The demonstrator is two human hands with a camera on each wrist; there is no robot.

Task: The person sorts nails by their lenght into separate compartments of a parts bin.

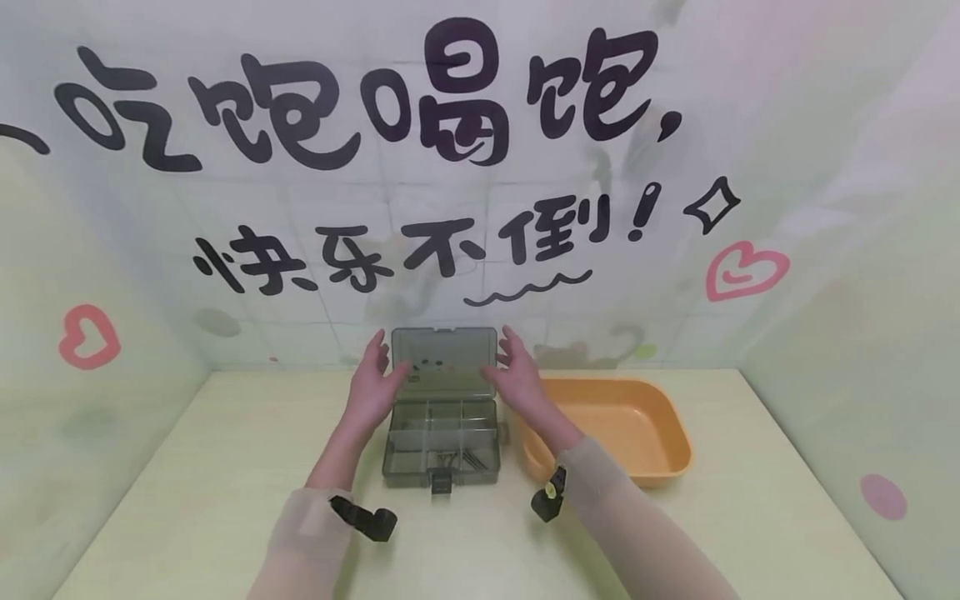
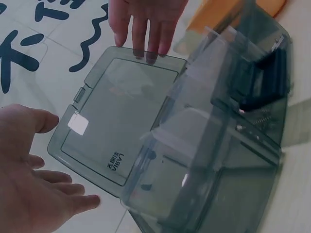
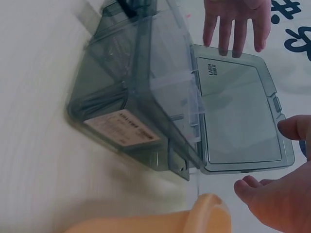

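Note:
A translucent grey compartment box (image 1: 405, 481) rests on the table with its lid (image 1: 444, 354) raised at the back. My left hand (image 1: 370, 387) is at the lid's left edge, thumb overlapping it in the head view. On the opposite edge, my right hand (image 1: 523, 385) mirrors it, fingers spread and relaxed. Both wrist views show the lid between the two hands, with fingertips right at its rim. Thin dark metal pieces (image 1: 472, 460) lie in the front right compartment. A black latch (image 1: 441, 481) hangs at the box's front.
To the right of the box, partly behind my right forearm, stands an orange tray (image 1: 681, 425). A printed wall sheet (image 1: 337, 200) with black lettering rises behind the pale table (image 1: 225, 467), and similar sheets flank both sides.

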